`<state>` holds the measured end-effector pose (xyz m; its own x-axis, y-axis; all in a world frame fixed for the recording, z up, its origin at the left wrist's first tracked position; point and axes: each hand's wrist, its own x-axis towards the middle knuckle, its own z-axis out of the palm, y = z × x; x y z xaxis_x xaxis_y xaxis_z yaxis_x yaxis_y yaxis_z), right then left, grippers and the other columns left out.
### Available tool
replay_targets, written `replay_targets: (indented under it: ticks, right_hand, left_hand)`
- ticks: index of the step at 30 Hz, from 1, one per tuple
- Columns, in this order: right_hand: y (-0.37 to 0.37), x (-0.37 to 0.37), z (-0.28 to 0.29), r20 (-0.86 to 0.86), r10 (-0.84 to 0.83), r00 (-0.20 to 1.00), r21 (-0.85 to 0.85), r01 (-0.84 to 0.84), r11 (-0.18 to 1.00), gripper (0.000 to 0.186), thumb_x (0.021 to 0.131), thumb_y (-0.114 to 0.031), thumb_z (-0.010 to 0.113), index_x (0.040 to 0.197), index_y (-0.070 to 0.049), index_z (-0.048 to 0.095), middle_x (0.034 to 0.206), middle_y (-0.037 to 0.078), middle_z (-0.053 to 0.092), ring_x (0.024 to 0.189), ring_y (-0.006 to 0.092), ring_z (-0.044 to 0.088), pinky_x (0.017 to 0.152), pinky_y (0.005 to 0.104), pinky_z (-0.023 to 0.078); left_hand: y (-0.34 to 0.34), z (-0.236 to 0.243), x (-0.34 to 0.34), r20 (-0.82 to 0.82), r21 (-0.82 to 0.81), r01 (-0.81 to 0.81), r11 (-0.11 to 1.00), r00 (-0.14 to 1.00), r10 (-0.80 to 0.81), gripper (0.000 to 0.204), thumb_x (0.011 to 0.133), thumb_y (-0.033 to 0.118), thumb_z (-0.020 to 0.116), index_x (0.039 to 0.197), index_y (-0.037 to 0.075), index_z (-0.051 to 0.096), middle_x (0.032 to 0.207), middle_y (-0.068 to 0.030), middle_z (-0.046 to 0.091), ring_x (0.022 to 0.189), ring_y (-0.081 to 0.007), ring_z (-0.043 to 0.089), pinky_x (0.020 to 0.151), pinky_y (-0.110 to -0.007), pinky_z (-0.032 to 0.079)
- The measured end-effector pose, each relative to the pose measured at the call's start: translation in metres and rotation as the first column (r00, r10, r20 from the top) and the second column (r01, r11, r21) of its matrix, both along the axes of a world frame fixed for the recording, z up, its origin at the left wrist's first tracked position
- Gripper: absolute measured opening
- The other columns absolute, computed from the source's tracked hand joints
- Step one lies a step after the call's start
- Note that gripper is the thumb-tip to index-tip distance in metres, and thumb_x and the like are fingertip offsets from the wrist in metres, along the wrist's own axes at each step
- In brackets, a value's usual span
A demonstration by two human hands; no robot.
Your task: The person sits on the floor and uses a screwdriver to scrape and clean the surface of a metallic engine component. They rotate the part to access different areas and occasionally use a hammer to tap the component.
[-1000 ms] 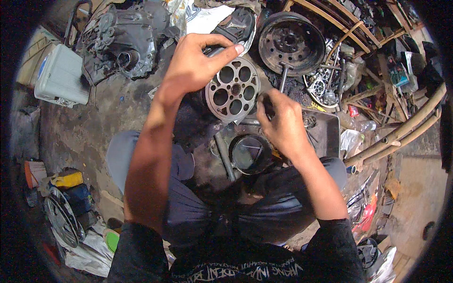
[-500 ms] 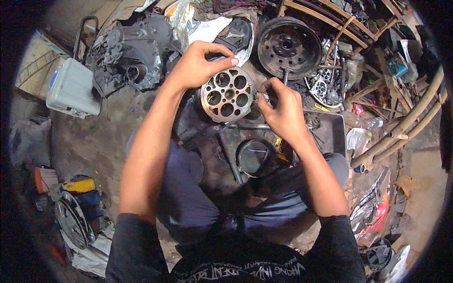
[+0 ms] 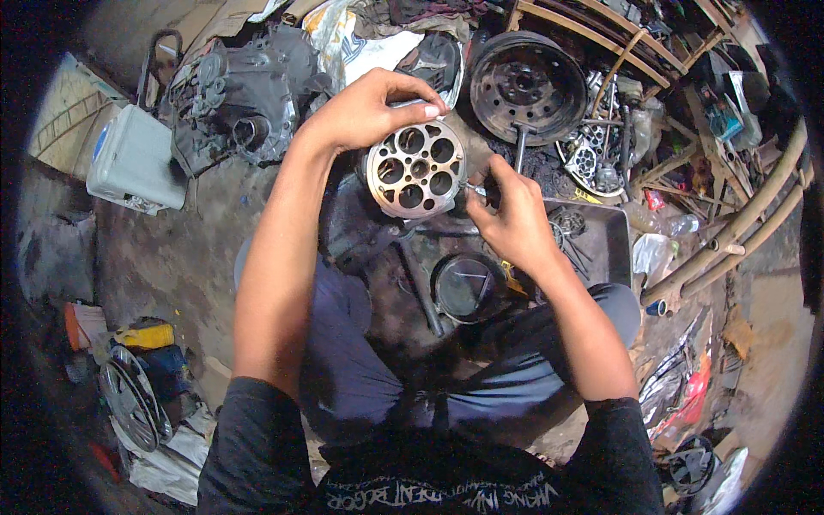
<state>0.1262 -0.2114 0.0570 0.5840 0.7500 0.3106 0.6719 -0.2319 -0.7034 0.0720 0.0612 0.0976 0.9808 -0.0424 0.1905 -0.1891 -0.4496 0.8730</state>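
A round metal disc (image 3: 415,168) with large round holes sits upright to view in front of me, on a dark body beneath it. My left hand (image 3: 382,112) grips its upper edge, thumb on the rim. My right hand (image 3: 515,215) is closed on a small metal piece (image 3: 468,187) at the disc's right edge, too small to name exactly. Below them lie a dark tube (image 3: 418,287) and a round black container (image 3: 463,287). A grey tray (image 3: 616,245) with small metal parts is beside my right hand.
A dark engine casing (image 3: 240,94) and grey plastic box (image 3: 133,159) are at left, a black wheel rim (image 3: 528,73) behind. Piled parts (image 3: 588,163), a bamboo frame (image 3: 738,227) and wooden racks (image 3: 592,34) fill the right. A wire-spoked wheel cover (image 3: 133,399) lies lower left.
Since a second ago, my left hand has come down onto the disc's top rim, and the disc looks turned slightly. My right hand has shifted a little at the disc's right edge.
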Motion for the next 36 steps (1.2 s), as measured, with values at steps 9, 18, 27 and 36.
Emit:
replay_targets:
  ticks: [9, 18, 27, 36]
  right_hand:
    - [0.002, -0.006, -0.006, -0.069, -0.029, 0.997, -0.046, 0.026, 0.999, 0.026, 0.096, -0.012, 0.074, 0.104, 0.004, 0.054, 0.086, 0.032, 0.067, 0.089, 0.054, 0.069, 0.074, 0.0563, 0.052]
    - [0.011, -0.007, -0.009, -0.145, -0.095, 0.985, -0.032, 0.091, 0.995, 0.023, 0.098, -0.012, 0.072, 0.1, 0.006, 0.059, 0.082, 0.033, 0.066, 0.086, 0.0541, 0.068, 0.07, 0.0548, 0.05]
    - [0.017, -0.019, -0.007, -0.068, -0.163, 0.984, -0.008, 0.162, 0.987, 0.019, 0.098, -0.01, 0.07, 0.1, 0.006, 0.059, 0.079, 0.035, 0.066, 0.083, 0.0572, 0.068, 0.072, 0.0612, 0.051]
    - [0.018, -0.01, -0.002, 0.144, -0.146, 0.979, -0.075, 0.158, 0.985, 0.017, 0.098, -0.01, 0.07, 0.103, 0.002, 0.059, 0.075, 0.033, 0.068, 0.076, 0.0553, 0.069, 0.068, 0.0629, 0.055]
  left_hand:
    - [-0.001, -0.012, 0.009, 0.039, 0.197, -0.18, 0.964, 0.984, 0.176, 0.025, 0.103, 0.022, 0.067, 0.109, 0.0, 0.079, 0.104, -0.0092, 0.081, 0.101, -0.0167, 0.071, 0.095, -0.034, 0.054]
    - [0.004, -0.016, 0.006, 0.126, 0.232, -0.23, 0.945, 0.97, 0.205, 0.025, 0.102, 0.021, 0.068, 0.107, -0.001, 0.077, 0.1, -0.0106, 0.08, 0.098, -0.0172, 0.071, 0.093, -0.036, 0.054]
    - [-0.01, -0.004, -0.003, 0.1, 0.276, -0.321, 0.906, 0.947, 0.305, 0.028, 0.097, 0.028, 0.077, 0.105, 0.001, 0.078, 0.093, -0.0111, 0.079, 0.091, -0.0177, 0.07, 0.09, -0.036, 0.054]
    - [-0.01, -0.011, 0.001, 0.147, 0.224, -0.314, 0.923, 0.947, 0.287, 0.029, 0.096, 0.028, 0.079, 0.103, 0.0, 0.078, 0.089, -0.0092, 0.078, 0.087, -0.0163, 0.07, 0.087, -0.036, 0.054]
